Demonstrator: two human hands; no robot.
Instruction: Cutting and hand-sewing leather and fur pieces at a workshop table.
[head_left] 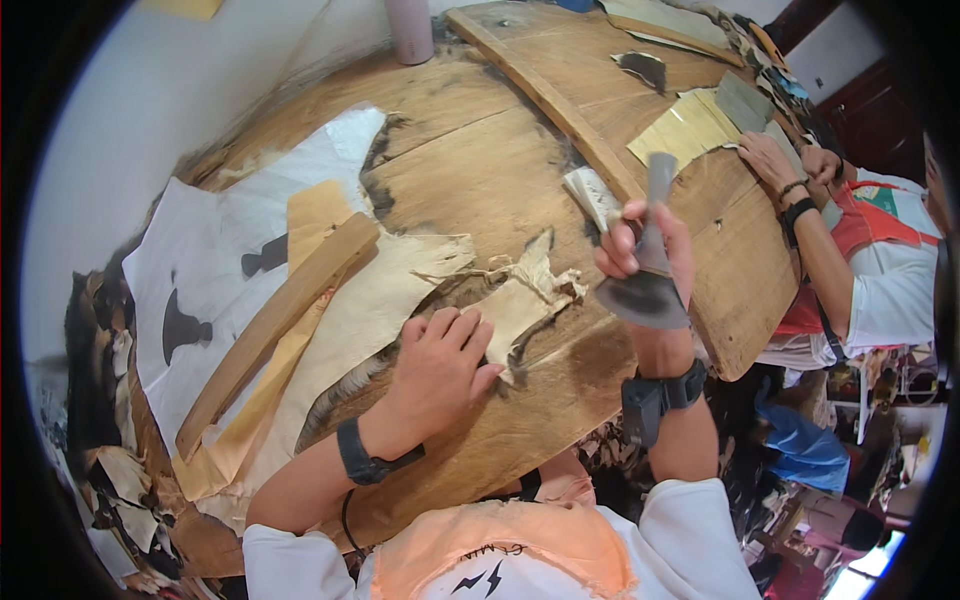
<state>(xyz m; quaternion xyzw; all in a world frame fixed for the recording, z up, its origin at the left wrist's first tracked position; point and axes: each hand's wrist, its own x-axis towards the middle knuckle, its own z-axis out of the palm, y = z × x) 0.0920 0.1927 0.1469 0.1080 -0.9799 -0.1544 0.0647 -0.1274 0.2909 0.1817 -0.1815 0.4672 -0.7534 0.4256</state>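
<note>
Peach apron btm ctr. R hand rt of ctr, fingers closed round fan-shaped blade tool; L hand ctr, fingers spread on cream hide, ctr-left. Pink tumbler top ctr, contents not visible.

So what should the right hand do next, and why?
Perhaps lower the wide-bladed tool toward the pale hide: the right hand grips it off to one side, while the left hand is already down at the hide's edge.
</note>
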